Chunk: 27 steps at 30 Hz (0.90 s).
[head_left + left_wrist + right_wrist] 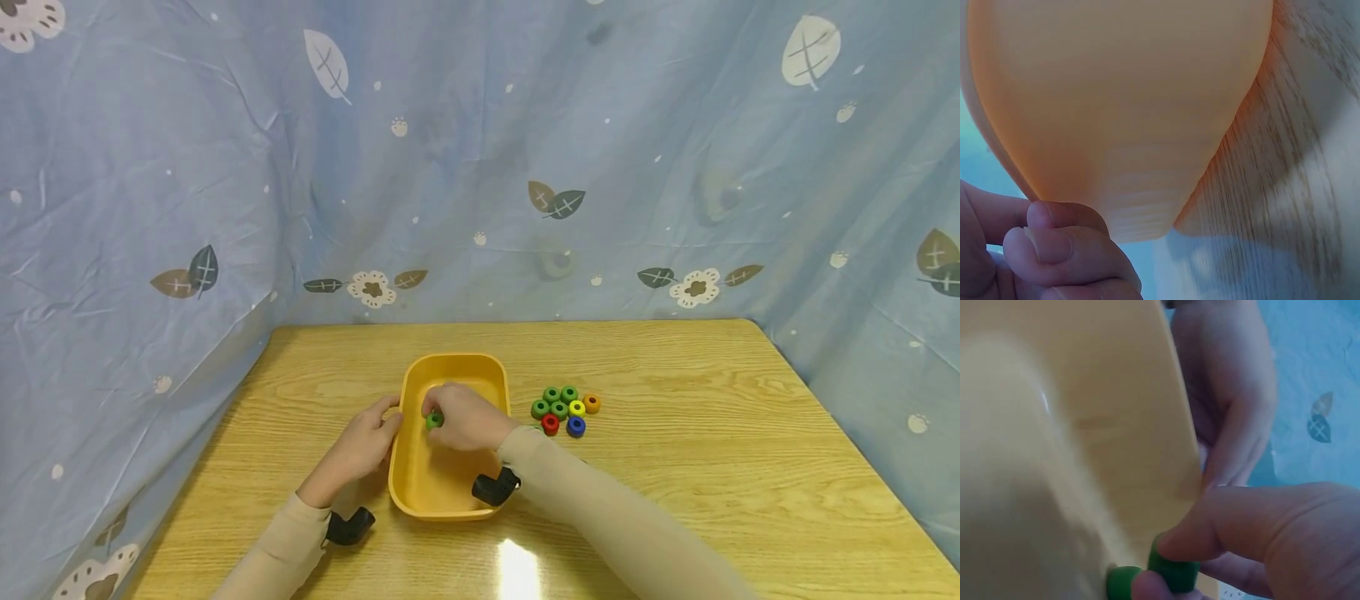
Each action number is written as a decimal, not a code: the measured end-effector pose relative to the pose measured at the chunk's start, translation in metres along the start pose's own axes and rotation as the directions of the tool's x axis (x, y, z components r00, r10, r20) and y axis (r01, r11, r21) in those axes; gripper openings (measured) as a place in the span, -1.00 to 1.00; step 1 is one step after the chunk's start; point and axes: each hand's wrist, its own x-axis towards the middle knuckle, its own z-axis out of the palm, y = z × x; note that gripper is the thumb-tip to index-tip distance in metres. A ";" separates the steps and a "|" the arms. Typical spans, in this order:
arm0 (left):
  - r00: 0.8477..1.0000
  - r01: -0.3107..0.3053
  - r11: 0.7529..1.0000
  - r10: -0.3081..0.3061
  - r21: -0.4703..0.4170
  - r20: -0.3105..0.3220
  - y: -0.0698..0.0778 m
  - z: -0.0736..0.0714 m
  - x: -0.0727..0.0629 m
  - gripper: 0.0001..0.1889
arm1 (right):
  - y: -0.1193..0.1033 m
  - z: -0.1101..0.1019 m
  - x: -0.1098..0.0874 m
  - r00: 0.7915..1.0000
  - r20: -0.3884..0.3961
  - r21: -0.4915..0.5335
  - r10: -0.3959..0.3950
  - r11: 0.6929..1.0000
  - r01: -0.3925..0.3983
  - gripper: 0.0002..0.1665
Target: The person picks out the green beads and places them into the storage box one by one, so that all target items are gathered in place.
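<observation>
My right hand (467,417) reaches into an orange-yellow plastic box (450,504) and pinches a green bead (1175,575) between thumb and fingers. Right beside it in the right wrist view, a second green bead (1121,582) sits in the box, partly cut off by the frame's lower edge. At the box's left side, my left hand (363,440) holds the rim; its thumb and curled fingers show on the wall in the left wrist view. To the right of the box, several green beads (559,409) lie grouped with a red bead (551,424), yellow bead (577,408), blue bead (576,427) and orange bead (592,403).
The box stands on a wood-grain table (697,433). Behind and along the sides hangs a blue curtain (480,150) with leaf and flower prints. My right forearm (600,500) crosses the box's right rim and covers part of the table near the beads.
</observation>
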 end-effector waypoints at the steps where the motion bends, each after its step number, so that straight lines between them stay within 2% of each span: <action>1: 1.000 -0.001 1.000 0.001 0.005 -0.001 0.000 0.000 0.000 -0.53 | 0.000 0.001 0.002 1.000 0.010 -0.009 0.000 1.000 0.000 -0.74; 12: 1.000 -0.004 1.000 0.004 -0.007 0.004 -0.001 0.000 0.000 -0.53 | 0.006 0.010 0.013 0.998 0.063 -0.039 0.023 0.999 -0.021 -0.79; 19: 1.000 0.006 1.000 -0.006 -0.008 0.003 0.000 -0.001 0.000 -0.54 | 0.004 0.013 0.016 0.995 0.095 -0.056 0.032 0.998 -0.027 -0.70; 27: 1.000 -0.003 1.000 0.003 -0.003 0.002 0.001 0.000 -0.001 -0.54 | 0.005 0.012 0.014 0.993 0.111 -0.023 0.050 0.999 -0.048 -0.64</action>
